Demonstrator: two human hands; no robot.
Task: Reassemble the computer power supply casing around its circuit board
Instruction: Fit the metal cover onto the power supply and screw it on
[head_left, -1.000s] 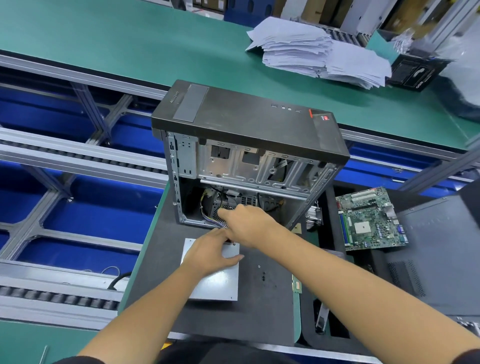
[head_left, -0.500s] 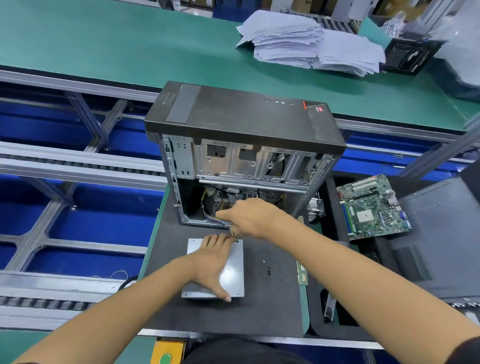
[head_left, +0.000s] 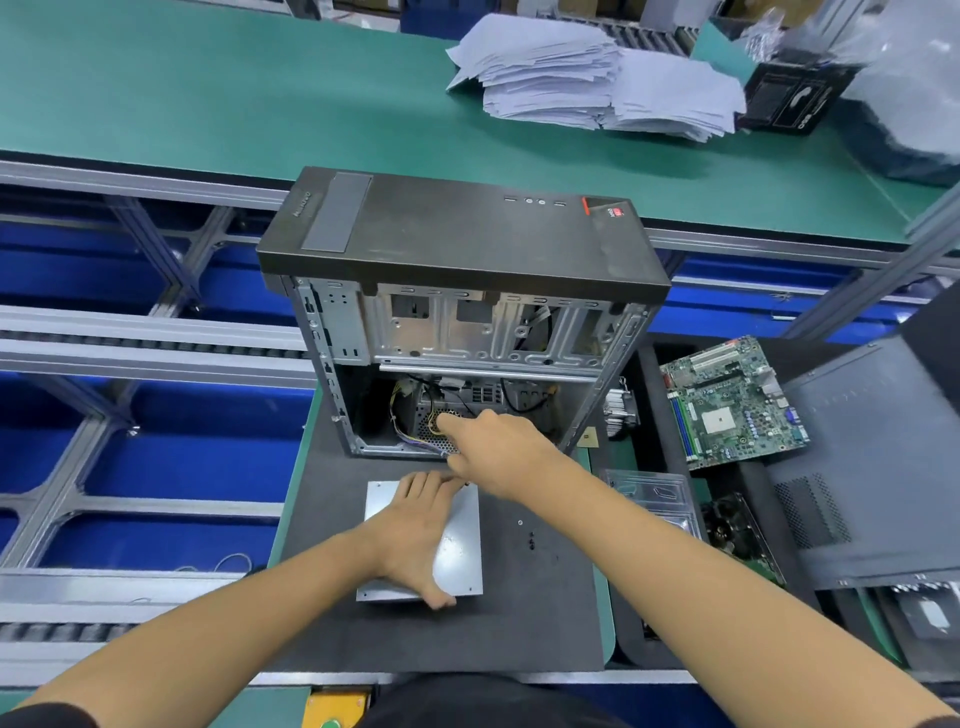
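Hands work at the front of a dark mat (head_left: 322, 613) on the tabletop (head_left: 605, 613). The left hand (head_left: 415, 535) lies flat, fingers straight, pressing on a silver metal cover plate (head_left: 460, 551) that rests on the mat just in front of an open computer tower (head_left: 462, 291). The right hand (head_left: 498, 447) reaches into the lower opening of the tower, fingers curled around something at the perforated housing of the power supply (head_left: 431, 423); whether it grips the wires (head_left: 397, 415) or the housing edge I cannot tell. The power supply sits inside the bottom of the tower, with yellow and black wires bunched at its left. A few small dark screws (head_left: 531, 540) lie on the mat to the right of the plate. Further right, a green motherboard (head_left: 727, 400) lies in a black tray, and a dark side panel (head_left: 872, 467) lies beyond it. A stack of white papers (head_left: 587, 78) sits on the far green bench.
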